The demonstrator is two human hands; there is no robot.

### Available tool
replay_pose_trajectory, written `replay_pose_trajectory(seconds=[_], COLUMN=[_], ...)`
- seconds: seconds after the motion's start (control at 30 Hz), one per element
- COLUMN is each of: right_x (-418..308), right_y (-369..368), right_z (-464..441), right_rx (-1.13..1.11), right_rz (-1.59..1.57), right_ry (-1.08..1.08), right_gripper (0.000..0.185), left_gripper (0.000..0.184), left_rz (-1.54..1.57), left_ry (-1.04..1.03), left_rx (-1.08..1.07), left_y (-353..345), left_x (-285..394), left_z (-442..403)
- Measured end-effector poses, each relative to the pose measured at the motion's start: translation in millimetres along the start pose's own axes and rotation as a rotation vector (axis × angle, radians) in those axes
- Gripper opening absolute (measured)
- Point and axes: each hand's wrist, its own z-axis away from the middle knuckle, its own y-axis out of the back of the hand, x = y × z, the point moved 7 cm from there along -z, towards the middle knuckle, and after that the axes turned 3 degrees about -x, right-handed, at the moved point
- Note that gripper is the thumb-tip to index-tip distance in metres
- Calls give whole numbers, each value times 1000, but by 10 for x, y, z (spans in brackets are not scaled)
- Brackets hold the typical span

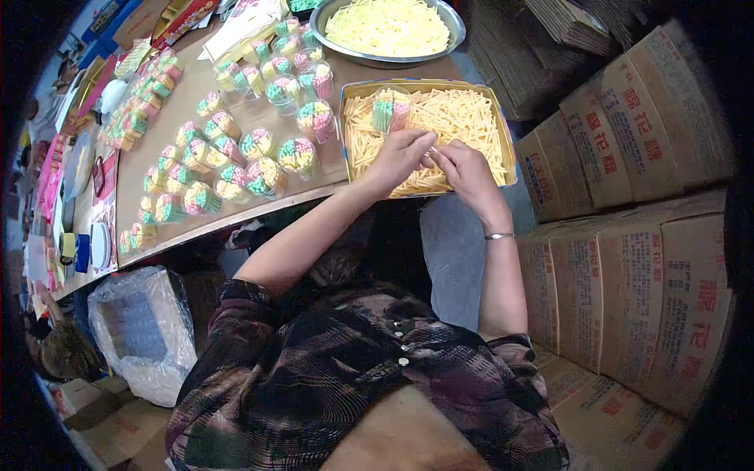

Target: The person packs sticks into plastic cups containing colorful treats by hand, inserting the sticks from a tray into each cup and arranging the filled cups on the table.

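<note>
My left hand (399, 161) and my right hand (469, 171) meet over the near side of a shallow box (508, 149). Pale orange sticks (459, 118) fill the box. Both hands have fingers pinched together, their tips nearly touching. Whatever lies between the fingertips is too small to make out. Just beyond my left fingers, a clear cup (390, 108) packed with pink, green and yellow sticks rests on the loose ones. More filled cups (316, 120) stand on the table left of the box.
A metal basin (388, 56) of pale yellow pieces sits behind the box. Brown cartons (628, 125) are stacked along the right. Grouped bundles (145, 98) cover the table's far left. A plastic-lined bin (145, 334) stands below the table's front edge (236, 217).
</note>
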Motion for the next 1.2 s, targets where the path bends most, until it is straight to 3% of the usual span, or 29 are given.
replay_pose_trajectory(seconds=[0.1,0.23,0.27,0.4,0.43,0.5,0.57,0.63,0.67,0.73,0.93,1.07,1.1,1.2], right_x=[-22,-1,3,108,128,89,29,68,99,157,209,45,-28,-327], right_y=[-68,-28,-28,8,18,49,36,-10,-57,-134,-16,294,341,496], right_z=[-3,38,39,45,43,30,-5,-16,-8,12,18,95,88,23], right_rx=[-52,269,267,330,331,242,140,145,146,143,206,405,408,477], right_rz=[69,-653,-651,-719,-719,-153,416,418,414,401,304,-258,-256,-500], right_ry=[-13,-187,-186,-212,-213,-198,-161,-129,-108,-71,-28,-121,-126,16], right_gripper=[22,17,17,14,14,13,15,15,16,16,14,16,16,15], left_gripper=[19,28,28,45,51,58,65,70,70,68,62,60,60,59], left_rz=[-197,16,18,-720,-852,-982,-1147,-873,-871,-814,-553,-544,-540,-490], left_ry=[-120,35,35,-537,-548,-552,-219,75,68,-489,-604,-603,-602,-569], left_rx=[-12,-26,-25,212,327,443,397,95,100,158,184,160,154,85], left_y=[-15,40,51,120,237,456,664,719,728,591,510,439,406,255], left_x=[48,91,104,577,655,694,423,240,232,485,669,717,715,666], left_z=[23,8,12,105,64,-96,-350,-480,-467,-270,-17,32,47,93])
